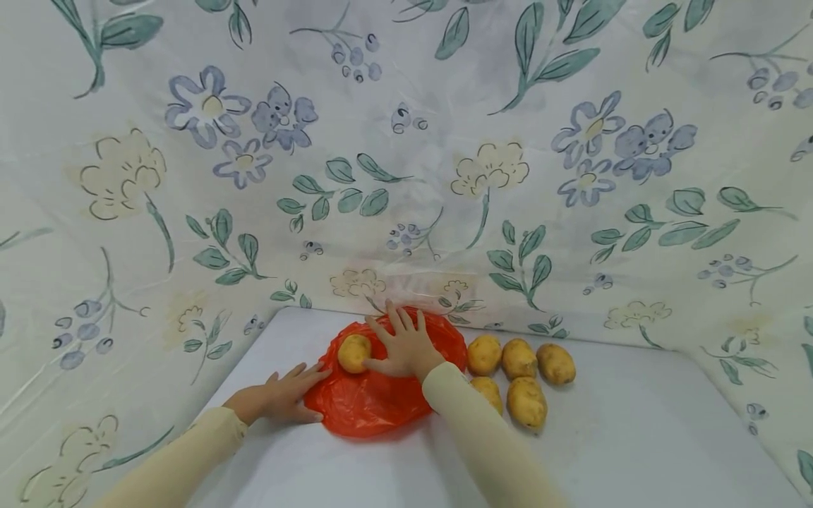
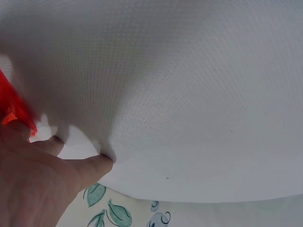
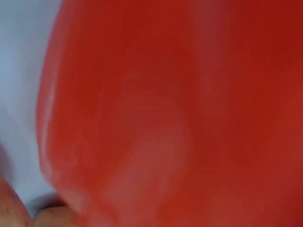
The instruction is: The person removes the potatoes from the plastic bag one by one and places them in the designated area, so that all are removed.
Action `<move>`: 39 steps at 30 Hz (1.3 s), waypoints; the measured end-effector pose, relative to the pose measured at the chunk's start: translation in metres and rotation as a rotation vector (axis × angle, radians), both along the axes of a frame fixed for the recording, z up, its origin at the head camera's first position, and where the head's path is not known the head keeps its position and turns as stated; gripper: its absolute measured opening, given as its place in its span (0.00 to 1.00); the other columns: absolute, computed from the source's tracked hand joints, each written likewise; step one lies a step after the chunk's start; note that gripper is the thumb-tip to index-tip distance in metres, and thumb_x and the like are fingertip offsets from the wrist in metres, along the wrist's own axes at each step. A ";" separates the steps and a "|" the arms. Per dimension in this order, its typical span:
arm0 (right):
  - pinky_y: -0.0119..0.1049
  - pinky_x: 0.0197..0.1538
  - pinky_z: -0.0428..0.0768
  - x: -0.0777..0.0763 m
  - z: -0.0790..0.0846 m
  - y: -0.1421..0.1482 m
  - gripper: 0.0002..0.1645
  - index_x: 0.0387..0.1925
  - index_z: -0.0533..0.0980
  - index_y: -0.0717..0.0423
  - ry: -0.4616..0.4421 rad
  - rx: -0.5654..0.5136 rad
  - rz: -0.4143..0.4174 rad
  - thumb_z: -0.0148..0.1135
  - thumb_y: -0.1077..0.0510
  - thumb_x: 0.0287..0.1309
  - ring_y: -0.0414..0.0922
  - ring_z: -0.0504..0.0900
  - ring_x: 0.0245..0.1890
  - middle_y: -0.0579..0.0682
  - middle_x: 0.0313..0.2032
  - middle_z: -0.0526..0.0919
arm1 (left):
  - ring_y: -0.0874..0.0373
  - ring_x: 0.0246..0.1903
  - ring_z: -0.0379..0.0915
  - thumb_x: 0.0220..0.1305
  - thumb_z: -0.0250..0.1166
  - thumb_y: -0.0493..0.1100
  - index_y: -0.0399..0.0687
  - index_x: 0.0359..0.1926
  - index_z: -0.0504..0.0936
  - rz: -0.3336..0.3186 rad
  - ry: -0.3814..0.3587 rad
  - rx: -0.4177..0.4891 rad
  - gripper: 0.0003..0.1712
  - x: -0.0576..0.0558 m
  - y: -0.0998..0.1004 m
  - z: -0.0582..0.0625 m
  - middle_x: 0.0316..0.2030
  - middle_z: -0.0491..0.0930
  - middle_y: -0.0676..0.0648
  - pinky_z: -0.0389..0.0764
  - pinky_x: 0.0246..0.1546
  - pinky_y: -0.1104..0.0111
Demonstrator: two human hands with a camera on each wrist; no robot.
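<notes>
A red plastic bag lies spread on the white table, and a single potato sits on its left part. My right hand is over the bag with its fingers spread, the thumb at the potato's right side. At the bag's left edge, my left hand has its fingers extended, the fingertips right at the plastic. In the left wrist view, fingertips of the left hand come down on the white surface beside a bit of red plastic. Red plastic fills most of the right wrist view.
Several potatoes lie in two rough rows just right of the bag, the nearest ones partly behind the right sleeve. Floral sheeting rises behind the white table and along both sides.
</notes>
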State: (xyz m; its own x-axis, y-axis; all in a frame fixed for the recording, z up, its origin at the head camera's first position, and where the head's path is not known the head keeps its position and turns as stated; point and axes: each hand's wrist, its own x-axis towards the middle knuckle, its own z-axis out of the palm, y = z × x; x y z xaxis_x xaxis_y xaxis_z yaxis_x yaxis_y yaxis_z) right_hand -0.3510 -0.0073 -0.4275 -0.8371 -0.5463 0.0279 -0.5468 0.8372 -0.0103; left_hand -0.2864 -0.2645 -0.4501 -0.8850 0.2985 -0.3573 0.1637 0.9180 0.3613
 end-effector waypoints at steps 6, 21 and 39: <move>0.62 0.76 0.41 0.004 -0.006 -0.013 0.53 0.78 0.39 0.27 -0.034 -0.016 -0.009 0.42 0.19 0.57 0.55 0.44 0.79 0.51 0.80 0.33 | 0.29 0.73 0.39 0.53 0.73 0.61 0.51 0.75 0.59 -0.002 0.006 -0.001 0.53 -0.001 -0.002 -0.002 0.76 0.53 0.39 0.38 0.64 0.25; 0.56 0.76 0.52 0.007 -0.025 -0.034 0.54 0.77 0.44 0.25 -0.076 -0.059 0.095 0.57 0.25 0.54 0.52 0.47 0.78 0.46 0.80 0.38 | 0.31 0.74 0.39 0.52 0.73 0.61 0.54 0.75 0.60 0.011 0.002 -0.009 0.53 0.000 -0.001 0.000 0.76 0.53 0.41 0.39 0.65 0.26; 0.52 0.60 0.79 0.009 -0.030 -0.048 0.62 0.76 0.54 0.33 -0.248 -0.265 0.012 0.67 0.22 0.42 0.52 0.68 0.68 0.46 0.75 0.52 | 0.32 0.74 0.40 0.52 0.73 0.59 0.54 0.75 0.59 0.003 0.004 -0.025 0.53 0.003 0.001 0.001 0.77 0.52 0.42 0.40 0.65 0.26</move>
